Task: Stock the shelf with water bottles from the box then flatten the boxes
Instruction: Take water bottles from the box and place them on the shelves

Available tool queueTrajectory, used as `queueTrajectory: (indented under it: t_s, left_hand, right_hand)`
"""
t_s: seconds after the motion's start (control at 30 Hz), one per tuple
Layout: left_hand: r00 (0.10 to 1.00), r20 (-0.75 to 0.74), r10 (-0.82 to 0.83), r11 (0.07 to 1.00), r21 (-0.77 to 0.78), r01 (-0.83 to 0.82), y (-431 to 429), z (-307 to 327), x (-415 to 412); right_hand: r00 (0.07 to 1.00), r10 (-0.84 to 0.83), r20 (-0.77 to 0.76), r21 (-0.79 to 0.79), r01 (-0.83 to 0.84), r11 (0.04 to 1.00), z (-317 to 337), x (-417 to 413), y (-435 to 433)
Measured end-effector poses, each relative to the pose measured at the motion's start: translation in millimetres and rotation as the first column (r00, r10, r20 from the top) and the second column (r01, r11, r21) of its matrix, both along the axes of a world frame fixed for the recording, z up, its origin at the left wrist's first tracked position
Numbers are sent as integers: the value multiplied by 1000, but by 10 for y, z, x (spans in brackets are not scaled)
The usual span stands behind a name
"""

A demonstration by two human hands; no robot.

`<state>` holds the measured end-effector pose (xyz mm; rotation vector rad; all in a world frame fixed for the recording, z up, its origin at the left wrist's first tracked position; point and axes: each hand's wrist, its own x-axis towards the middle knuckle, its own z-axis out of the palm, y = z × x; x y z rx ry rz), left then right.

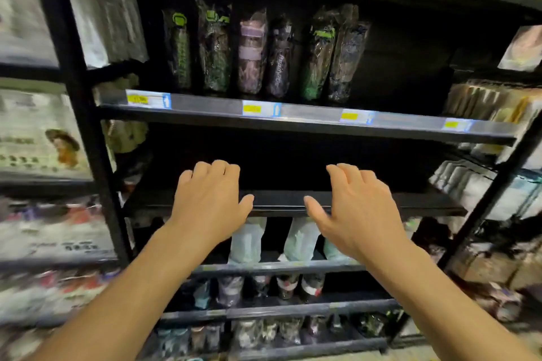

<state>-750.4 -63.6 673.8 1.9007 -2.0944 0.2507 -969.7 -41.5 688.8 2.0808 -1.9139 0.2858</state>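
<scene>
In the head view, you are holding your left hand and right hand out side by side, fingers loosely spread and gripping nothing. Wrapped bottles are standing on the shelf above your fingertips; the edge of a lower shelf is showing between your thumbs.

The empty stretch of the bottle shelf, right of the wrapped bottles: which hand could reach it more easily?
Probably the right hand: it hovers closer, just below that bare stretch, while the left hand sits under the wrapped bottles. Both hands are open and hold nothing.
</scene>
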Motion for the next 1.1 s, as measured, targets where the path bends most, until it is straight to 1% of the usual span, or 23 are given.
queueTrajectory:
  t_s: [0.1, 0.23, 0.37, 0.47, 0.6, 0.67, 0.73, 0.77, 0.83, 0.87, 0.93, 0.97, 1.03, 1.1]
  left_hand:
    - [999, 23, 40, 995, 91, -42, 505, -230, 263]
    - [995, 51, 80, 973, 215, -90, 1075, -415, 792]
    - [985, 75, 157, 963, 211, -170, 1482, -584, 1459]
    - [974, 42, 221, 941, 255, -224, 1694, -739, 2040]
    - [952, 33, 305, 911, 282, -302, 1851, -1059, 3021]
    - [935, 30, 353, 878, 333, -343, 1880, -1292, 3602]
    - [917, 54, 396, 825, 417, -381, 1909, -1549, 4221]
    - [917, 45, 397, 819, 432, -376, 1915, -1685, 4546]
    - [924, -17, 382, 833, 438, -337, 1898, -1973, 5187]
    - [913, -20, 408, 808, 474, -351, 1882, -2098, 5488]
    - [887, 40, 461, 727, 555, -403, 1867, -2315, 6016]
    - [882, 55, 468, 704, 579, -410, 1845, -2433, 6250]
    - [878, 51, 476, 681, 610, -405, 1789, -2692, 6631]
    - [884, 53, 464, 662, 643, -386, 1697, -2996, 6930]
  right_hand:
    - [999, 35, 25, 63, -36, 997, -315, 287, 422]
    - [996, 69, 60, 188, -79, 979, -632, 779, 914]
    - [990, 138, 40, 221, -143, 965, -766, 1400, 1187]
    - [982, 187, 35, 249, -190, 950, -851, 1961, 1266]
    - [968, 248, 44, 294, -250, 923, -1091, 2902, 1216]
    - [960, 275, 48, 327, -275, 904, -1297, 3472, 1156]
    - [956, 289, 52, 374, -287, 882, -1550, 4082, 1073]
    - [955, 291, 56, 406, -288, 867, -1696, 4412, 1028]
    - [958, 277, 77, 476, -280, 834, -1998, 5055, 938]
    - [958, 275, 83, 504, -278, 818, -2149, 5368, 888]
    - [958, 271, 97, 543, -279, 792, -2440, 5934, 809]
    - [960, 256, 113, 564, -274, 779, -2580, 6184, 775]
    - [962, 233, 144, 613, -271, 742, -2869, 6596, 735]
    - [965, 226, 134, 662, -257, 704, -3200, 6911, 721]
